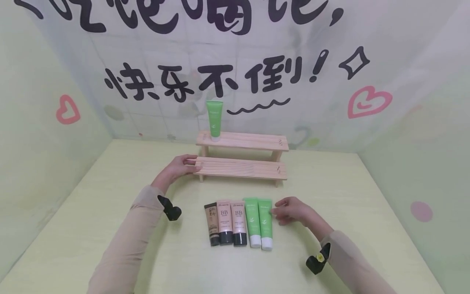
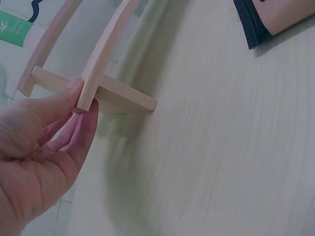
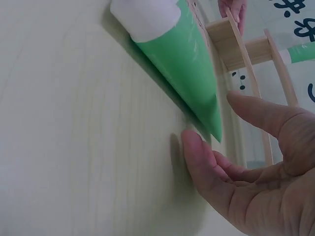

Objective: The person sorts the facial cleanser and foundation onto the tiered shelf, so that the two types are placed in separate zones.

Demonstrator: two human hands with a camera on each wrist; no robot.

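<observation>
A two-step wooden shelf (image 1: 240, 168) stands at the back of the table. My left hand (image 1: 178, 167) pinches the left end of its lower board between thumb and fingers, as the left wrist view shows at the board end (image 2: 93, 86). Beside the rightmost green tube (image 1: 265, 224) is my right hand (image 1: 293, 211), thumb and fingers parted around its flat crimped end. In the right wrist view a gap shows between this hand (image 3: 266, 162) and the green tube (image 3: 182, 64), which lies on the table.
Left of that tube lie another green tube (image 1: 252, 222), two pink BB cream tubes (image 1: 225, 220) and a brown tube (image 1: 212, 222), side by side. One green tube (image 1: 215, 118) stands upright on the shelf's upper board, near its left end. A printed backdrop (image 1: 257, 110) rises behind.
</observation>
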